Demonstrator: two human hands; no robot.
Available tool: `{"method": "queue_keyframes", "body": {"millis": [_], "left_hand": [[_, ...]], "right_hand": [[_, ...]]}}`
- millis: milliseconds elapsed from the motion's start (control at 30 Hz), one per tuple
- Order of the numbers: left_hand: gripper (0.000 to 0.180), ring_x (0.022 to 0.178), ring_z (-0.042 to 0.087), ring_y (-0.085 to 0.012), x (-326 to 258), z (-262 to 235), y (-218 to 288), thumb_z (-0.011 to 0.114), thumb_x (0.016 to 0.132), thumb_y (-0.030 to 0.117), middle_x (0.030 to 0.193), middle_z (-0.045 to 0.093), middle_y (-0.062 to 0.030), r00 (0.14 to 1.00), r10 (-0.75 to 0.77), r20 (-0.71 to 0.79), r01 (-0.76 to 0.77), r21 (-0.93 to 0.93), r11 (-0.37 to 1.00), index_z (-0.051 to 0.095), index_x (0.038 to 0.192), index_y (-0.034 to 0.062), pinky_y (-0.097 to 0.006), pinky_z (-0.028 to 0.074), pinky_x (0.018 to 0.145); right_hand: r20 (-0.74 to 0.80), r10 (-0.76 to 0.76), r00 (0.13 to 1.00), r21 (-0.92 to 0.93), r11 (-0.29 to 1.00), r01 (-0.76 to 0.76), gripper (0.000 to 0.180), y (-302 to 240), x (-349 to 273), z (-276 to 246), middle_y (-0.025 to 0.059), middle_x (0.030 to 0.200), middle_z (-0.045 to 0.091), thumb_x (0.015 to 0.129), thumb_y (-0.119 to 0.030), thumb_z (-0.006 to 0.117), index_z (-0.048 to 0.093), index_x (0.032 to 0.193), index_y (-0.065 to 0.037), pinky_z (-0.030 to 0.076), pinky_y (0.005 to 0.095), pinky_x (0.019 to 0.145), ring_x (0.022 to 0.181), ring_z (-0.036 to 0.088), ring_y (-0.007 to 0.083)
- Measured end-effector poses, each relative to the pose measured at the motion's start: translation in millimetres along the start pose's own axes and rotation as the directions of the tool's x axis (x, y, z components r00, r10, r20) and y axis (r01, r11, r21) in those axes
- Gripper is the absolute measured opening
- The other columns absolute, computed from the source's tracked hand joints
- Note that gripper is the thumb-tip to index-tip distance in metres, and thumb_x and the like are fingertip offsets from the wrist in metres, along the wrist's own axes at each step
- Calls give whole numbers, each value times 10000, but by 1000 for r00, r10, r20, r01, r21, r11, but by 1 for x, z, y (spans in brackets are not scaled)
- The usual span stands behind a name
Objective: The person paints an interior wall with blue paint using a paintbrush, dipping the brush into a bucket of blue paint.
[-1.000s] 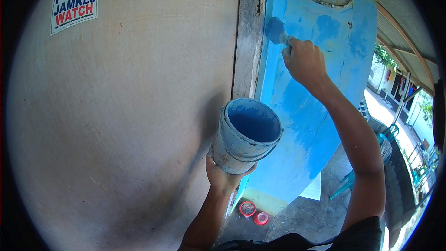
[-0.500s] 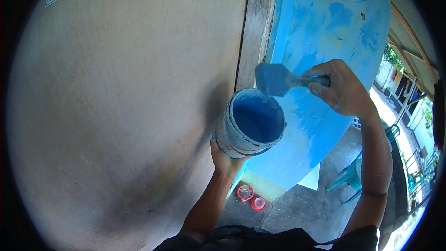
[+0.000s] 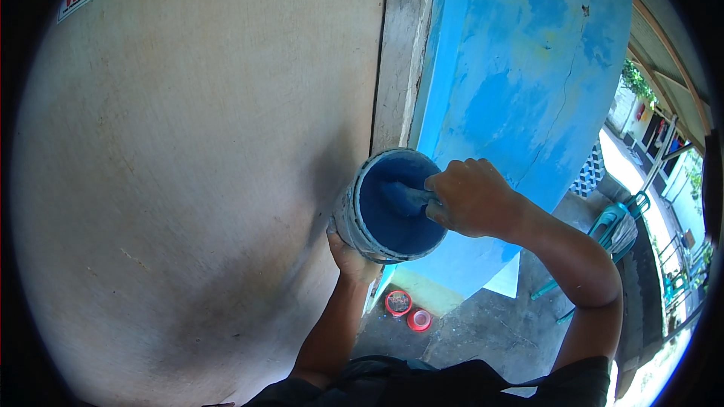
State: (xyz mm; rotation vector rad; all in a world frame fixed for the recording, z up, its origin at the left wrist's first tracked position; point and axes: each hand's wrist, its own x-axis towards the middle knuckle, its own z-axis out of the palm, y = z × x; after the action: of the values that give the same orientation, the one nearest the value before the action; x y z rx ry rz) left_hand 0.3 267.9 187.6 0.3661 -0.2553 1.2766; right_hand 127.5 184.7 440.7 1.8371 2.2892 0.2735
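Note:
A paint-crusted bucket (image 3: 348,215) with a blue-coated inside is held up, tilted, in front of the wooden door frame. My left hand (image 3: 351,258) grips its lower side from below; some of the fingers are hidden behind it. Over the bucket's right rim, my right hand (image 3: 469,197) is closed round the handle of a paintbrush (image 3: 403,197). The brush's blue-smeared head is inside the bucket, and how far its bristles dip into paint I cannot tell. To the right is a wall (image 3: 501,98) with patchy blue paint.
A plain beige door panel (image 3: 204,143) fills the left side, beside the grey wooden frame (image 3: 397,60). On the concrete floor below stand two small red containers (image 3: 398,302) near the wall's foot. Green plastic chairs (image 3: 607,226) stand at the right.
My right hand has come down and left, taking the brush from above the rim into the bucket. The bucket has shifted slightly left in view.

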Motion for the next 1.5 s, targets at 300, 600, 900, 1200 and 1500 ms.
{"method": "queue_keyframes", "body": {"millis": [300, 600, 900, 1200, 1500], "left_hand": [[646, 1419, 508, -304, -3, 8, 2, 441, 1056, 566, 1542, 525, -115, 1000, -16, -3, 16, -43, 999, 496, 1523, 122, -499, 438, 1185], [736, 1471, 445, -331, -3, 6, 1, 519, 991, 600, 1604, 454, -109, 999, -35, -14, 33, -69, 997, 444, 1566, 146, -579, 375, 1207], [832, 1564, 269, -412, -5, 28, 9, 445, 974, 672, 1712, 254, -121, 974, -218, 66, 227, -179, 957, 259, 1661, 240, -708, 264, 1201], [755, 1558, 281, -407, 4, 39, 12, 340, 1012, 653, 1708, 265, -122, 961, -258, 103, 269, -121, 955, 287, 1651, 253, -684, 298, 1175], [708, 1557, 273, -404, 8, 41, 12, 370, 1037, 604, 1698, 281, -118, 952, -266, 148, 291, -179, 940, 311, 1641, 240, -676, 283, 1183]], "right_hand": [[-114, 29, 993, 93, 995, -19, 266, 13, -6, 0, 205, 892, 704, 880, -282, 785, 775, 1017, -54, 533, 487, 829, 918, 681, 363], [-279, 108, 954, 333, 943, -9, 256, 55, -21, -4, 153, 913, 717, 915, -242, 775, 767, 1061, -33, 495, 458, 899, 942, 618, 343], [-82, 233, 969, 940, 342, -3, 253, 100, -20, -8, -44, 630, 398, 922, -227, 689, 722, 976, 17, 295, 274, 481, 545, 357, 83], [-297, 494, 817, 938, 310, 153, 302, 106, -7, -31, -44, 599, 417, 919, -284, 778, 736, 919, 15, 300, 294, 475, 526, 352, 79], [-960, 188, 208, 202, 978, 47, 298, 96, 63, -61, 269, 762, 689, 954, -166, 705, 747, 1159, 46, 534, 469, 631, 677, 692, 426]]}}
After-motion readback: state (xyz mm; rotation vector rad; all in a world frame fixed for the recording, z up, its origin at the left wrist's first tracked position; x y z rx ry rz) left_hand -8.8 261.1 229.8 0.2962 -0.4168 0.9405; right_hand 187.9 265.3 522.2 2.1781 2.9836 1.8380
